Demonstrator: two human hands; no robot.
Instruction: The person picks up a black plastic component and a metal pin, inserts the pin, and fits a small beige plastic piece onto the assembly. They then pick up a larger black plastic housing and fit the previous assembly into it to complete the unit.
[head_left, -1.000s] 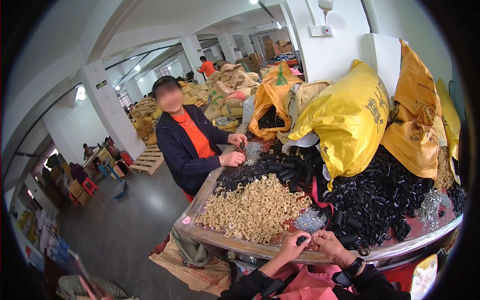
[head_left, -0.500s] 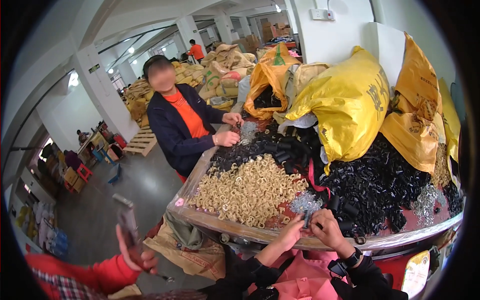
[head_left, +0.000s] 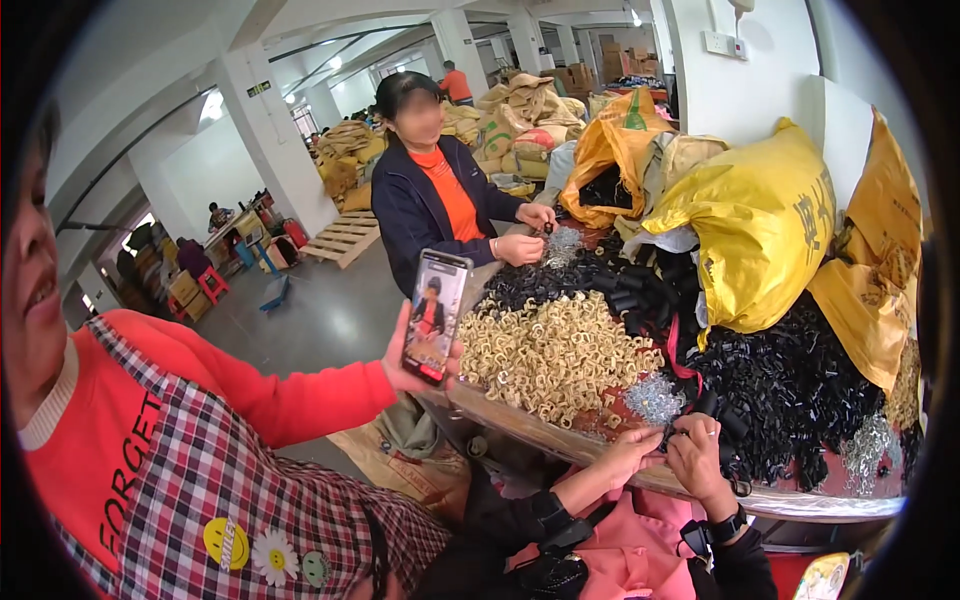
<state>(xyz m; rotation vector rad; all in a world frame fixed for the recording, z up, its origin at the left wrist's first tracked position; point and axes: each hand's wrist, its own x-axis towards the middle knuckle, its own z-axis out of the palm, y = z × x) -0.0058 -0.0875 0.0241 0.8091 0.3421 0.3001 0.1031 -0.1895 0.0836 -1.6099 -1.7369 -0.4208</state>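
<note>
Both hands (head_left: 668, 452) on black clip (head_left: 668, 437) (yellow sacks (head_left: 760, 235) behind)

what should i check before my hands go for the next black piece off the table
1. Both hands together at the table edge: ok. The left hand and right hand meet over a small black part.
2. Whether either hand is free to pick: cannot tell; the fingers hide the grip.
3. Black parts within reach: ok. The black pile lies just beyond the right hand.
4. Small silvery pieces nearby: ok, a heap sits just beyond the hands.
5. Beige pile kept apart from the black: ok, except where they touch at the far edge.
6. Left side clear: not ok. Another person's hand holds a phone up close to the table.
</note>
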